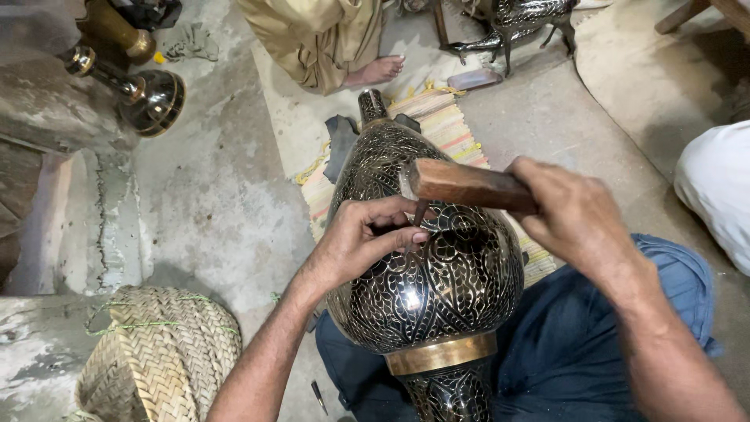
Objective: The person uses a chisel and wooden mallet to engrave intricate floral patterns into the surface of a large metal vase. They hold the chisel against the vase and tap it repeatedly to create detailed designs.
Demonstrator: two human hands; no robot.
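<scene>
Across our lap lies the engraved metal vase, big-bellied, black with fine silver scrollwork and a plain brass band near its foot; its narrow neck points away from us toward the striped woven mat on the floor. Our legs, in blue cloth, sit under the vase's lower half.

Left hand: resting on the vase's shoulder, fingers pinched round a thin chisel whose tip meets the patterned surface. Right hand: clenched on a wooden mallet, the block held level just above the chisel's top. Whether block and chisel touch, we cannot tell.

Surface and room: bare concrete floor, grey, blotched and cracked, with a raised ledge at left. A pale sheet lies under the mat. A woven straw basket sits at lower left, near our left forearm. A small dark tool lies on the floor beside our knee. At upper left, two brass-and-black vessels lie on their sides. At the top, another person sits cross-legged in tan cloth, one bare foot on the sheet, well apart from the vase. An engraved metal animal figure stands at the top edge. A white-clad knee of a further person enters at right.
</scene>
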